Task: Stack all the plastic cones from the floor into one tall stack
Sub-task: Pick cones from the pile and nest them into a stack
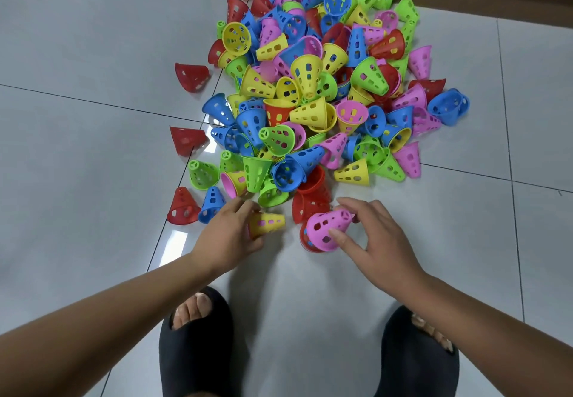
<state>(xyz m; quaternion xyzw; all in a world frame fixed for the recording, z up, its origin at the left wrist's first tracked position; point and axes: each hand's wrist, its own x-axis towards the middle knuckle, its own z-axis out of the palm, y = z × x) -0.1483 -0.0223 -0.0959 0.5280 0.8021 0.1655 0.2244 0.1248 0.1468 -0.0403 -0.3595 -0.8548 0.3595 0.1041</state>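
A heap of holed plastic cones [310, 86] lies on the tiled floor [93, 55] in five colours: red, blue, yellow, green and pink, too many and too tangled to count, pointing every way. Three single red cones [190, 77] lie apart along its left side.

At the near edge the left grip [231, 232] curls round the wide end of a yellow cone [269, 223] lying on its side, narrow tip pointing right; pink shows through its holes. The right grip [372, 241] pinches a pink cone [327, 226] between thumb at the rim and fingers at the tip – tilted, tip up and right, mouth down and left over a red one [305, 240]. Just behind, a short nest of red cones [311, 199] lies on its side. Two black slippers [195, 344] stand nearest the camera.
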